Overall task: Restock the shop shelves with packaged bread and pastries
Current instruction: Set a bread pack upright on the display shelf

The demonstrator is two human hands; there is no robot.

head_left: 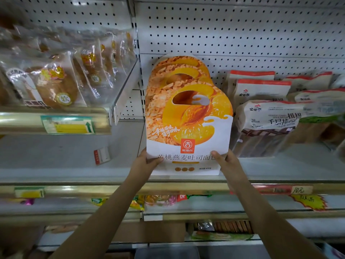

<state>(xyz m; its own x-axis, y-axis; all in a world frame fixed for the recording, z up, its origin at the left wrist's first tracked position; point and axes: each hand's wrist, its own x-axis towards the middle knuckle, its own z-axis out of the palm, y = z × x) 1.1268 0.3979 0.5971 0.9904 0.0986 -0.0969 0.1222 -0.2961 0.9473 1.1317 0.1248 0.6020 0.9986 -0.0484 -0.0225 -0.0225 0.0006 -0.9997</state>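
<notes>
Plainly, the orange toast box [186, 128] reads 黄桃燕麦吐司面包.

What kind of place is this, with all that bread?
Probably a small shop: pegboard-backed shelves, a price label on the shelf edge, bagged bread, and a toast box gripped by the left hand and right hand.

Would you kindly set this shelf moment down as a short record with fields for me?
held item: orange-and-white bread box, upright, handle cutout at top
left hand: grips its lower left edge
right hand: grips its lower right edge
behind it: matching boxes in a row
to its right: white pastry bags with red tops
upper left shelf: clear-wrapped buns
</notes>
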